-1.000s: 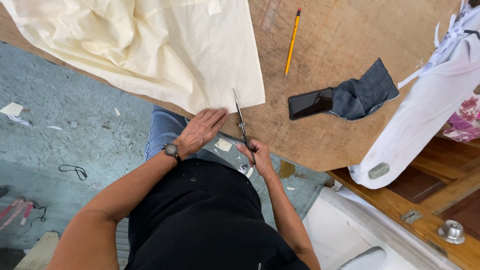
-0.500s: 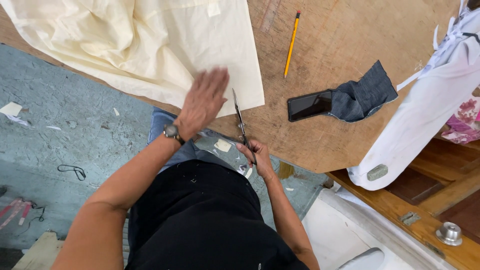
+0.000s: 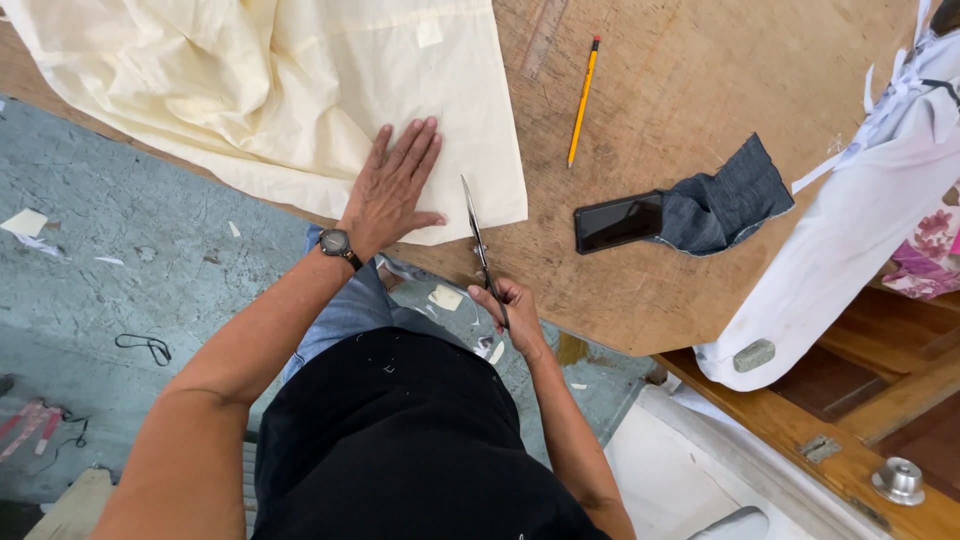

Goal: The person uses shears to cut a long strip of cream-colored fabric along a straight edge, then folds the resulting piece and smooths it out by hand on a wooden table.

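Plenty of other stuff lying around on that worn wooden table (image 3: 700, 60). A yellow pencil (image 3: 582, 100) lies at a slant near the top, and further right a black phone (image 3: 620, 221) lies face up, its right end touching a scrap of dark denim (image 3: 730, 200). White fabric (image 3: 850, 230) drapes off the right edge, with some pink floral cloth (image 3: 925, 250) beside it. Down on the grey-green floor (image 3: 110, 250) there's a black loop of cord (image 3: 145, 347) and a few pale paper scraps (image 3: 25, 222). A round metal knob (image 3: 898, 480) sits bottom right.
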